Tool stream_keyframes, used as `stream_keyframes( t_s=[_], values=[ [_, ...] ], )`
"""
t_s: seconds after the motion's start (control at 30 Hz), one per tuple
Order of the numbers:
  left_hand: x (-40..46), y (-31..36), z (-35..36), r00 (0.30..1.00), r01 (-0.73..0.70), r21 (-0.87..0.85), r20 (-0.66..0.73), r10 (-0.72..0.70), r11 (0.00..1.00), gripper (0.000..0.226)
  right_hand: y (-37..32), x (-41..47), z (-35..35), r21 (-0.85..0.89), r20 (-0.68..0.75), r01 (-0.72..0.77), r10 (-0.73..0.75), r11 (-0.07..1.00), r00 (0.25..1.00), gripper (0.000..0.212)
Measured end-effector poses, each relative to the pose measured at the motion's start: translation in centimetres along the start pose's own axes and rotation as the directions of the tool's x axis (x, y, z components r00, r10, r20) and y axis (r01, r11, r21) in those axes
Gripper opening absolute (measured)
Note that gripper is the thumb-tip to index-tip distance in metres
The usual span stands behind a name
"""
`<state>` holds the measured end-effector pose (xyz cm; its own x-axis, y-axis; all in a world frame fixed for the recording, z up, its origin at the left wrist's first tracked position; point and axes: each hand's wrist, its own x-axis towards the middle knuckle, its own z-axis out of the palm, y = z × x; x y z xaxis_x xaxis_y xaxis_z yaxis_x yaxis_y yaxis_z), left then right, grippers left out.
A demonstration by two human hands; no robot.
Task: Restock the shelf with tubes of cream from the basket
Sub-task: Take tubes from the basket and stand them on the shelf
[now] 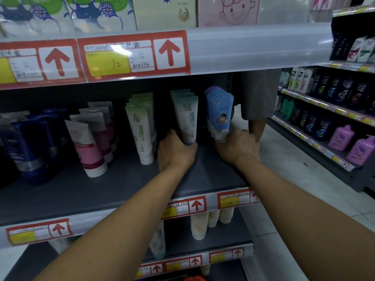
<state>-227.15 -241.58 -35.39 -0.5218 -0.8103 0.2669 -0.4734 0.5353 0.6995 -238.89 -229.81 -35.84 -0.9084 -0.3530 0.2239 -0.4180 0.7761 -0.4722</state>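
On the dark grey shelf (pixel 203 171), my left hand (pixel 175 152) grips the cap end of a white and teal cream tube (pixel 187 118) that stands upright in a short row. My right hand (pixel 237 148) holds the base of a light blue tube (pixel 220 110) at the front of a row of blue and purple tubes near the shelf's right end. Both arms reach in from the bottom of the view. A small orange-red piece (pixel 194 278) shows at the bottom edge; whether it is the basket I cannot tell.
Left of my hands stand rows of white and green tubes (pixel 142 130), pink and white tubes (pixel 87 147) and dark blue tubes (pixel 34 151). Price labels with red arrows line the shelf edges. A person's leg (pixel 257 126) is behind the shelf end. Shampoo bottles (pixel 324 110) fill the right-hand shelves.
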Motion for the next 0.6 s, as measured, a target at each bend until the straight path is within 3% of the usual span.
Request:
stream_keyframes(
  t_s=[0.6],
  values=[
    [0.41,-0.27,0.22,1.000,0.005,-0.001,-0.005,-0.005,1.000,0.060,0.05,0.18,0.19,-0.014,-0.019,0.003,-0.003,1.000,1.000,0.057]
  ],
)
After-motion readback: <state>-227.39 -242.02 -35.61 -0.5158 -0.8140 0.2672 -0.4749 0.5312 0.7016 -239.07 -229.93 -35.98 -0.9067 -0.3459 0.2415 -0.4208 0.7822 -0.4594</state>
